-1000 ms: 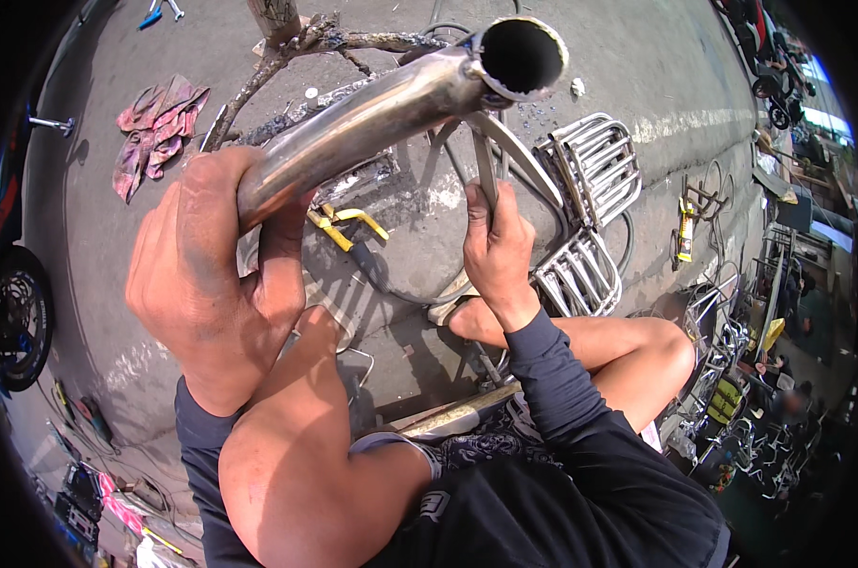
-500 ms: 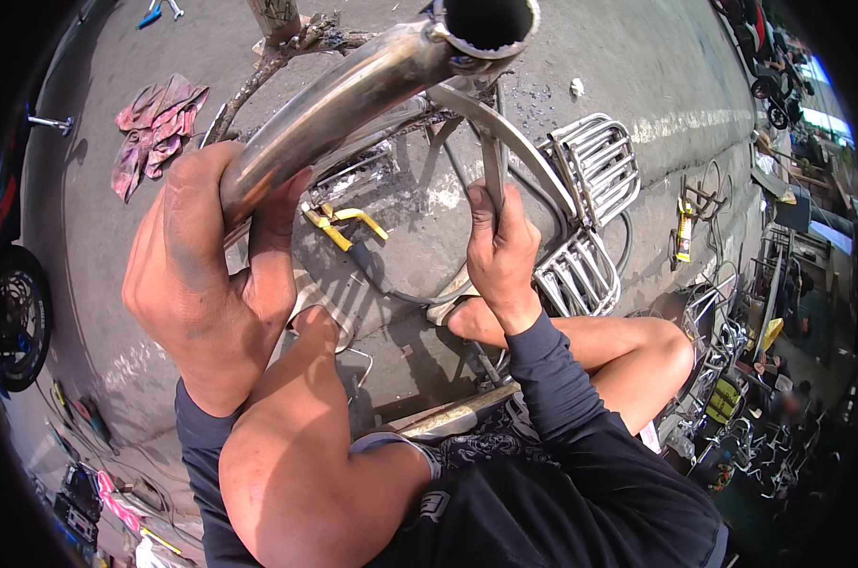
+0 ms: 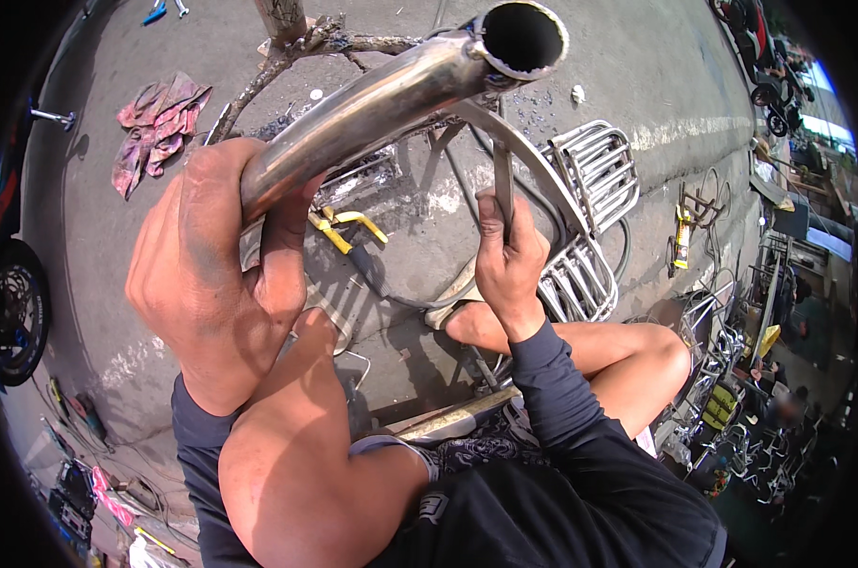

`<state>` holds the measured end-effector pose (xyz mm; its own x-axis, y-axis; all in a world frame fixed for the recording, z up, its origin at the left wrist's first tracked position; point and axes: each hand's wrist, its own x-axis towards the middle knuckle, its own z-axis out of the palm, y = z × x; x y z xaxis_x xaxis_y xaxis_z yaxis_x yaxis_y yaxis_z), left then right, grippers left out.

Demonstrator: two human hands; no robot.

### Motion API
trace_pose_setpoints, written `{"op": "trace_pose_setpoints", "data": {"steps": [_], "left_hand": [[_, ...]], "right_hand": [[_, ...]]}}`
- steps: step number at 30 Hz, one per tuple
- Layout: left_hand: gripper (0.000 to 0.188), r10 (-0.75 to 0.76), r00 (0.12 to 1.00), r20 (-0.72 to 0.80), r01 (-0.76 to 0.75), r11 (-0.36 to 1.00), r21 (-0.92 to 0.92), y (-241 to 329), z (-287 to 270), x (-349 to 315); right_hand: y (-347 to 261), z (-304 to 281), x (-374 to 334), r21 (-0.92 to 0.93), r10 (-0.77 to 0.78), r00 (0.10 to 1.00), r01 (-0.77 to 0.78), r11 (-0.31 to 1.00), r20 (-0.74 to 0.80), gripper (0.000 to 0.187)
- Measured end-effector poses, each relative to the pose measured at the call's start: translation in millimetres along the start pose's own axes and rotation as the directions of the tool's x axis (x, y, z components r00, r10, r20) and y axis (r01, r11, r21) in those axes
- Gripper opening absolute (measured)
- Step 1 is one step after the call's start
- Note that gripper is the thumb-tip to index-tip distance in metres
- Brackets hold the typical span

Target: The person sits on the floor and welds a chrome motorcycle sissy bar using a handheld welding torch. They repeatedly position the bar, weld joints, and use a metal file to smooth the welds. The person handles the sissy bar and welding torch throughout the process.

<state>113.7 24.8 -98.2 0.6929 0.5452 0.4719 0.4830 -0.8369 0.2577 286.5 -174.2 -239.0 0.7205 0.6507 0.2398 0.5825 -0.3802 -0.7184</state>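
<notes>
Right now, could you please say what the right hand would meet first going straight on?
Beyond the strip it grips, the right hand would probably meet the curved metal bar, though depth is unclear.

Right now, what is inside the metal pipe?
The metal pipe shows only darkness at its open mouth; anything deeper is hidden in shadow. The left hand covers the other end.

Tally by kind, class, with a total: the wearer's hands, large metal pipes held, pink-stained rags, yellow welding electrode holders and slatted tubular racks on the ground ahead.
Left hand and right hand: 2
Large metal pipe: 1
Pink-stained rag: 1
Yellow welding electrode holder: 1
Slatted tubular racks: 2
Total: 7
</notes>
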Motion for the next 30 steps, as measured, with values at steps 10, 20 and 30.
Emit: {"op": "trace_pose_setpoints", "data": {"steps": [10,20,30], "left_hand": [[0.039,0.132,0.989,-0.062,-0.138,0.984,-0.108,-11,4,-25],[0.023,0.374,0.927,0.024,-0.374,0.927,0.013,-12,-1,-40],[0.01,0.454,0.887,-0.087,-0.446,0.89,0.098,0,11,-27]], "right_hand": [[-25,-61,18,0.62,0.342,0.94,-0.278,0.733,0.016,0.052],[-27,-81,24,-0.053,-0.031,0.989,0.039,0.998,0.142,0.026],[-15,-81,23,-0.083,-0.138,0.988,0.143,0.986,0.061,0.021]]}}
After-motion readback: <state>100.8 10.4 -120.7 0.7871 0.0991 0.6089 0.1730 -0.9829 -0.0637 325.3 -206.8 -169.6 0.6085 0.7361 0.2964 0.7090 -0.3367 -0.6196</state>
